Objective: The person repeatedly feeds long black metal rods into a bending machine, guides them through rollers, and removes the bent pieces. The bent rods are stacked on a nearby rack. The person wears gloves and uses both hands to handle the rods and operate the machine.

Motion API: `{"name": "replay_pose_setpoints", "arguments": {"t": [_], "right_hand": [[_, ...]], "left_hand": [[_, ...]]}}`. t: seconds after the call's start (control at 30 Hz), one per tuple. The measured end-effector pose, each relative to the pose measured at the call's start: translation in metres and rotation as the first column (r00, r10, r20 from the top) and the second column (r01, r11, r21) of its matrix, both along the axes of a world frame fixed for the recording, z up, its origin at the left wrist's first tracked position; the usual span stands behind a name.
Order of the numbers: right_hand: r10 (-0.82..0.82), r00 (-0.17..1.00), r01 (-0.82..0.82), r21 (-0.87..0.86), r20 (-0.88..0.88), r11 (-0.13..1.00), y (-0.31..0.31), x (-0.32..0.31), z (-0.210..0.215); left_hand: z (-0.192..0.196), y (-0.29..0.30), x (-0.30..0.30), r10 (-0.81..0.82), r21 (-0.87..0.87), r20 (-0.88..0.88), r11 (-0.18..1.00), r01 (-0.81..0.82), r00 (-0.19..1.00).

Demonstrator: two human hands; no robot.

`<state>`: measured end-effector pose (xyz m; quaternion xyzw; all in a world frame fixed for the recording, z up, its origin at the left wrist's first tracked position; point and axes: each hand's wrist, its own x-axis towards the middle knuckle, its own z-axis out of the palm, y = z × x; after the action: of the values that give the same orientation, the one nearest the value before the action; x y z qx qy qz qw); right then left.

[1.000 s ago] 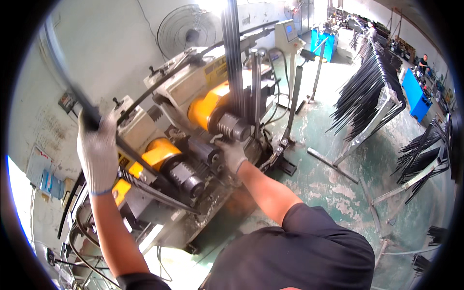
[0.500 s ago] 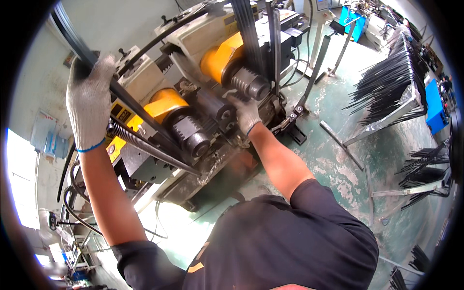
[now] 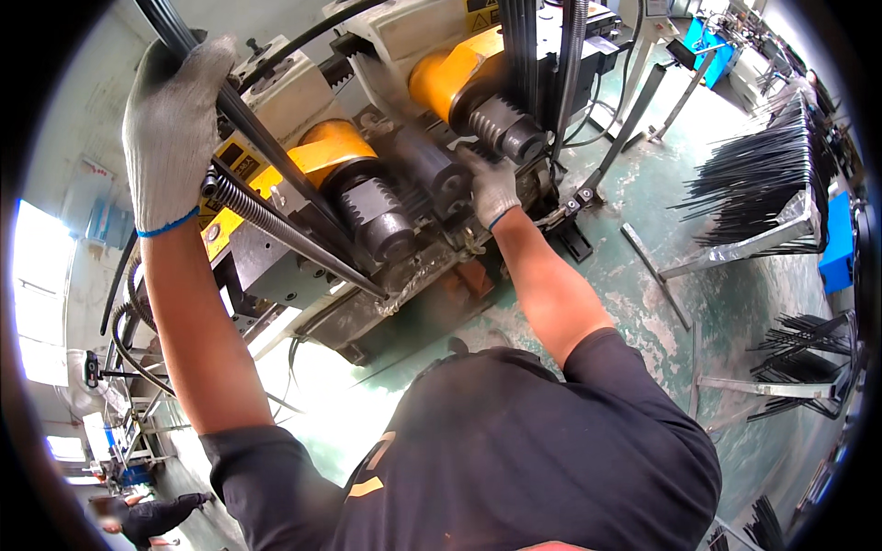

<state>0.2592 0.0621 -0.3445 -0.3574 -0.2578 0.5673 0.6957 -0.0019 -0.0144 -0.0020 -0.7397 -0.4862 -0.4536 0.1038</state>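
My left hand [image 3: 175, 138], in a pale knit glove with a blue cuff, is raised at the upper left. It is wrapped round a bundle of long dark metal rods [image 3: 266, 147] that slants down toward the machine. My right hand [image 3: 496, 191], gloved likewise, reaches in among the machine's rollers. Its fingers are blurred and partly hidden beside a dark cylinder [image 3: 432, 165], below a ribbed roller [image 3: 507, 130]. Another ribbed roller [image 3: 372, 216] sits to the left. Yellow housings [image 3: 333, 147] back the rollers. A coil spring on a rod [image 3: 253, 209] lies just below the bundle.
More upright dark rods [image 3: 520, 55] stand by the right roller. Racks of thin black rods [image 3: 753, 179] stand at the right, with metal frame legs [image 3: 654, 275] on the green, worn floor [image 3: 634, 207]. A person [image 3: 156, 519] is at the lower left. Cables hang by the machine.
The view has shifted, so the machine sits slightly higher and farther right. My left hand keeps its hold on the rods; my right stays at the rollers. A person has come into view at lower left.
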Motion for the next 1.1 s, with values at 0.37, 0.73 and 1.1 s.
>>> {"name": "replay_pose_setpoints", "arguments": {"t": [0.37,0.73,1.1], "right_hand": [[-0.044,0.99,0.039,0.038,0.137,0.998,0.004,0.007,-0.013],[-0.061,0.977,0.034,0.134,0.203,0.99,0.01,0.004,-0.024],[0.07,0.998,-0.07,-0.099,-0.007,0.993,-0.004,0.001,-0.03]], "left_hand": [[0.0,0.015,-0.01,0.091,-0.137,0.157,0.988,-0.069,0.983],[0.003,0.0,-0.003,0.158,-0.197,0.29,0.975,-0.102,0.944],[0.025,-0.015,-0.057,-0.052,-0.223,-0.192,0.975,0.008,0.98]]}}
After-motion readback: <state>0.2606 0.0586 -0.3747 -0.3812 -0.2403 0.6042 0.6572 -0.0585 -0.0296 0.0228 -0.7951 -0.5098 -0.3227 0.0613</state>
